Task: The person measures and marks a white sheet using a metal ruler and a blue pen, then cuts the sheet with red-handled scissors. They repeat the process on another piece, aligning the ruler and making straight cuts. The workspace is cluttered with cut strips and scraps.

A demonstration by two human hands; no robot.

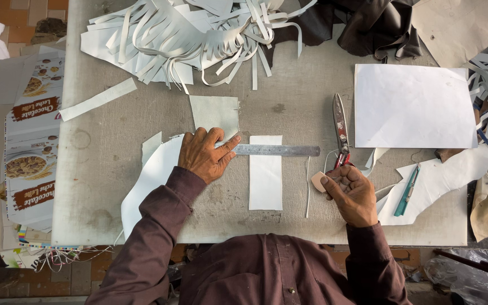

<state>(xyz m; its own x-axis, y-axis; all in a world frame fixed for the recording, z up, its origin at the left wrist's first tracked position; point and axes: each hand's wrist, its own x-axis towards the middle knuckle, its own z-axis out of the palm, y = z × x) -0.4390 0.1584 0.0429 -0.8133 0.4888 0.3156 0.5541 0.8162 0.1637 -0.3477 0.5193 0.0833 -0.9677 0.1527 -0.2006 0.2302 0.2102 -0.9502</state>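
My left hand (203, 153) presses flat on a white sheet (148, 186), its fingertips on the left end of a steel ruler (278, 150). The ruler lies across the top of a white rectangular strip (265, 183). My right hand (350, 191) is curled around a small tan piece (317, 181), right below the red handles of a pair of scissors (340, 131) that lies on the table with its blades pointing away. A thin white sliver (308, 189) lies between the strip and my right hand.
A grey worktable (289, 107) carries a heap of cut white strips (199, 34) at the back, dark leather (368, 25), a white sheet (410, 104), and a teal pen (406, 191) on a white offcut. Printed cardboard (29, 141) lies left.
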